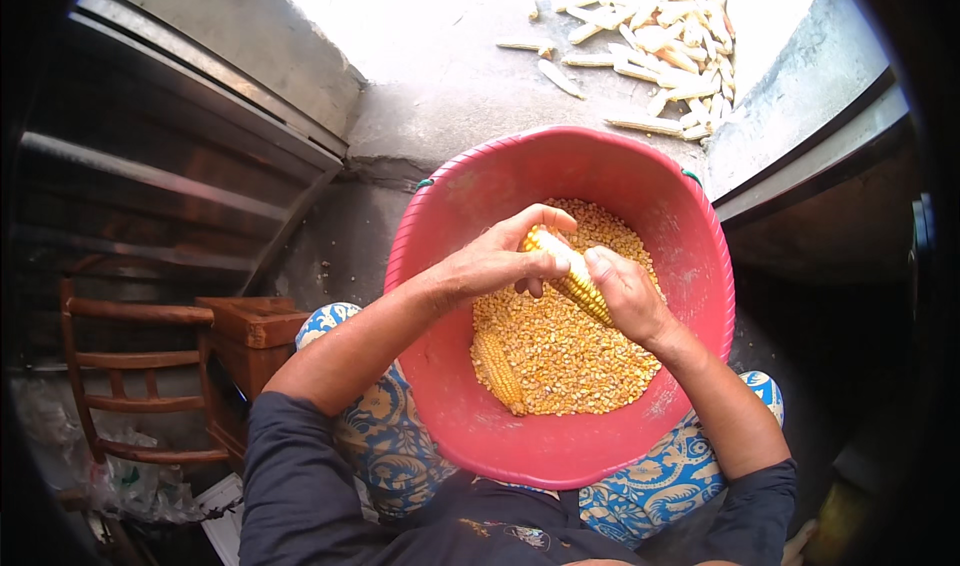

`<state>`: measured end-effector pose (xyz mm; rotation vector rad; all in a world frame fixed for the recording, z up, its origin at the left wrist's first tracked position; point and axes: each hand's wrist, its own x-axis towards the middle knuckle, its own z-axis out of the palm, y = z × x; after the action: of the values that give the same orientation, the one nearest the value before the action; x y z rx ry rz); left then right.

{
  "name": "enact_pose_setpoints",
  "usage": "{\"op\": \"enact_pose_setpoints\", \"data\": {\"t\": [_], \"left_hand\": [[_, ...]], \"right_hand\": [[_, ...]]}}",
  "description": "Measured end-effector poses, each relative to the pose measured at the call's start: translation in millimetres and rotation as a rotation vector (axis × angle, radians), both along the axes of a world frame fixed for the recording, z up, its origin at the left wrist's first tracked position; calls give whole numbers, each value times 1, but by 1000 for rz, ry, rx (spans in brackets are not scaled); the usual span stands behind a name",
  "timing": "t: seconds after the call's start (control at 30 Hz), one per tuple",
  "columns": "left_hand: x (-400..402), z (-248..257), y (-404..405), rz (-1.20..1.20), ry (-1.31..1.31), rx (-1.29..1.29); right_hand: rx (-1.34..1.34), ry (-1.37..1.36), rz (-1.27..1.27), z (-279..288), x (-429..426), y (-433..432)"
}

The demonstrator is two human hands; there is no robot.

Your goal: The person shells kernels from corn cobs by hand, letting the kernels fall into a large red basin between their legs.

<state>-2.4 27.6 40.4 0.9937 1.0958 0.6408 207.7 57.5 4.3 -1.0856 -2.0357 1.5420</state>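
Observation:
My left hand [517, 255] grips the upper end of a dried corn cob [581, 288], its thumb pressed on a bare pale strip where kernels are gone. Around the lower end, my right hand [626, 288] is closed, with its thumb along the same strip. Yellow kernels still cover the side of the cob facing down and left. Both hands are above a red plastic tub [555, 450] that sits between my knees. Loose corn kernels [570, 363] cover its bottom. One more cob with kernels on it [499, 371] lies on them against the tub's left wall.
Beyond the tub, a pile of stripped corn cobs [675, 48] lies on the concrete floor [420, 108] by the right wall. A wooden chair [146, 360] stands at left beside a wooden stool [251, 318]. Clear plastic bags [142, 483] lie near it. A metal door [150, 176] flanks the left.

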Motion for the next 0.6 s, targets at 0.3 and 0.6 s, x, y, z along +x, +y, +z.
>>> {"op": "enact_pose_setpoints", "data": {"t": [0.3,0.6], "left_hand": [[12,-12,-5,124,59,-3],[21,-26,-2,252,249,-75]], "right_hand": [[-59,15,-8,-11,-1,-6],[-144,-74,-14,-4,-6,-14]]}}
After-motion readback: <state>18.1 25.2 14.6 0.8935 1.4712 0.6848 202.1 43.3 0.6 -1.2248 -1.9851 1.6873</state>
